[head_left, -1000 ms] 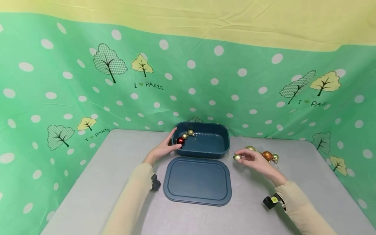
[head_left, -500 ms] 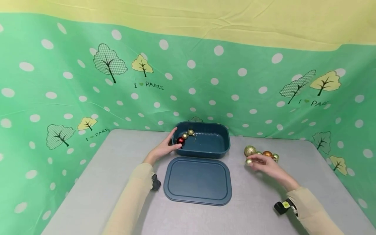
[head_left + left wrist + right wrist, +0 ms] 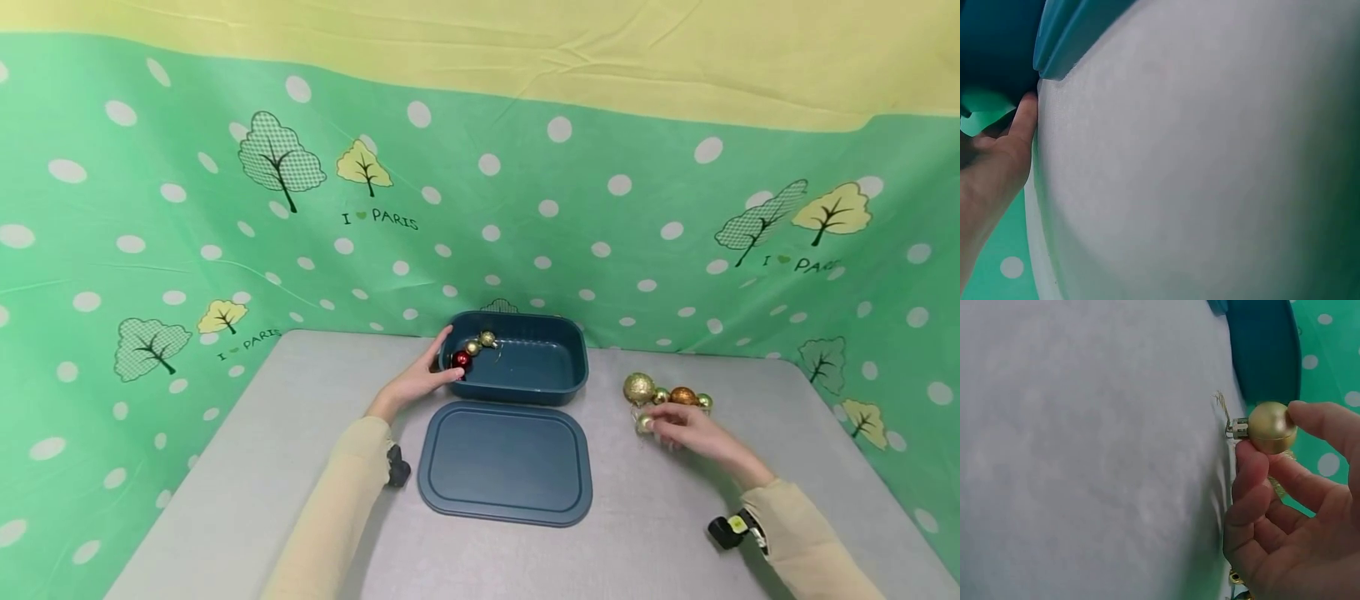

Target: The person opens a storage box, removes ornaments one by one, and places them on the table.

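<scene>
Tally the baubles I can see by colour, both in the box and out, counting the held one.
Gold baubles: 6 (2 in the box, 3 on the table, 1 in the right hand)
Red bauble: 1, in the box
Orange bauble: 1, on the table
Total: 8 visible; others could be hidden.

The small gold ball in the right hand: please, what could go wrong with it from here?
The small gold ball is round and pinched by the right hand, so it might slip and roll across the table. That hand is also close to the large gold ball and the orange ball, and might knock them. The gold string sticks out and could perhaps snag.
</scene>
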The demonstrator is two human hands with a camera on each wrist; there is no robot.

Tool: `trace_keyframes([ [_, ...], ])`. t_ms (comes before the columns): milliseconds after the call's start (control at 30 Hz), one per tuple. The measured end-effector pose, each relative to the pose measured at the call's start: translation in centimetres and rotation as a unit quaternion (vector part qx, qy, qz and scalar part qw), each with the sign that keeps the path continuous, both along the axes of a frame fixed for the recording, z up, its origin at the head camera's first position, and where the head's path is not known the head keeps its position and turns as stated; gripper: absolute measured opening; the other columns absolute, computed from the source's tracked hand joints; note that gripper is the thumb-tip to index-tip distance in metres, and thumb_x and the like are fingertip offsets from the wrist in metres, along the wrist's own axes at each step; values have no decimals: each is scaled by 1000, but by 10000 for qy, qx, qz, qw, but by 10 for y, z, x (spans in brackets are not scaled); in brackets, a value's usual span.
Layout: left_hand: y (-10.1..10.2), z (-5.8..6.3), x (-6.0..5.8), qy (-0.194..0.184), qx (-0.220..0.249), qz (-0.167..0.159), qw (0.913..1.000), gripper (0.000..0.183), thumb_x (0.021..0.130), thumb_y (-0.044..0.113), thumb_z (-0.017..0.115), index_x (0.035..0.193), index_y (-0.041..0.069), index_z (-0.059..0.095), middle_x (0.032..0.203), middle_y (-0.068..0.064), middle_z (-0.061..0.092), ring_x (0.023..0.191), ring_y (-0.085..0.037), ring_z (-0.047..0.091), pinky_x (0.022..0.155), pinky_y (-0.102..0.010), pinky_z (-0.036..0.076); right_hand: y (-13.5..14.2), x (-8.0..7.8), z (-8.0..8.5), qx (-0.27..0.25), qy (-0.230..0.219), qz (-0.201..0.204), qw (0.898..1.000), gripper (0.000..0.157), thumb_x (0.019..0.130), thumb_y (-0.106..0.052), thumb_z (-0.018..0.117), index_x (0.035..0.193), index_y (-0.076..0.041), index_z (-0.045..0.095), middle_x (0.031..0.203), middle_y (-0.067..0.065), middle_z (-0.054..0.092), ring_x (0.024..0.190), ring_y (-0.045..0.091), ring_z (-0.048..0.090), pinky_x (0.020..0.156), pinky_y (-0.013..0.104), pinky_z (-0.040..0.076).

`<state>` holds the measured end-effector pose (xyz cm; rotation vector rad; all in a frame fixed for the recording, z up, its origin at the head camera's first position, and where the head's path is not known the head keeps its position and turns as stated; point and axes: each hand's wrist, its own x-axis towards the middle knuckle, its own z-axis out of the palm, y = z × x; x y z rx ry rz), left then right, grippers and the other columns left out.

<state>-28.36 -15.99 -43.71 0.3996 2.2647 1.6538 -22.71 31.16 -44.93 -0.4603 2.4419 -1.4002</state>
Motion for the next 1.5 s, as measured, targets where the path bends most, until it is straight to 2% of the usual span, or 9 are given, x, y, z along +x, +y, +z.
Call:
trace_keyframes([
  [200, 0, 0, 0, 13, -5, 4, 10000, 87, 95, 23, 63, 157, 20, 2, 160, -16, -5, 144, -38, -2, 111, -59, 10, -5, 0, -2, 273, 59, -556, 9981, 37, 97, -14, 58, 120, 15, 56, 86, 12, 63, 67, 18, 56, 55, 29, 48],
  [367, 0, -1, -1, 0, 87, 12, 10000, 86, 95, 21, 63, 157, 20, 3, 160, -15, -5, 144, -37, -3, 111, -59, 10, -8, -1, -4, 387, 190, -770, 9961, 35, 97, -14, 58, 116, 15, 58, 85, 12, 64, 68, 18, 56, 55, 28, 49],
  [633, -1, -1, -1, 20, 79, 5, 10000, 86, 95, 21, 63, 157, 21, 3, 160, -14, -5, 144, -37, -3, 111, -59, 9, -11, -4, -7, 659, 555, -764, 9934, 28, 92, -10, 64, 109, 12, 62, 78, 9, 62, 63, 14, 55, 52, 26, 48],
  [900, -1, -2, -2, -52, 85, 25, 9999, 87, 95, 20, 62, 157, 22, 2, 160, -14, -6, 144, -37, -4, 111, -59, 8, -25, 2, -5, 1036, 927, -901, 9862, 28, 89, -12, 67, 109, 6, 64, 90, 10, 65, 72, 17, 60, 54, 27, 51],
  [1033, -2, -3, -2, -60, 108, 50, 9999, 86, 96, 20, 62, 157, 23, 2, 160, -13, -6, 144, -36, -4, 111, -59, 7, -31, 1, -8, 1016, 1106, -955, 9840, 29, 88, -13, 70, 110, 6, 64, 94, 12, 66, 78, 21, 61, 56, 27, 51],
  [1267, -3, -3, -2, -17, 54, 52, 10000, 86, 96, 20, 62, 157, 23, 2, 160, -14, -6, 144, -37, -4, 111, -60, 7, -38, -3, -12, 844, 1145, -959, 9852, 29, 86, -10, 72, 109, 7, 63, 91, 11, 65, 78, 22, 60, 57, 27, 49],
  [1500, -3, -4, -2, -29, 49, 81, 10000, 86, 95, 20, 62, 157, 24, 3, 160, -14, -6, 144, -37, -3, 111, -60, 8, -42, -5, -12, 932, 1149, -1003, 9839, 28, 86, -10, 72, 108, 7, 63, 89, 9, 64, 75, 20, 58, 56, 26, 48],
])
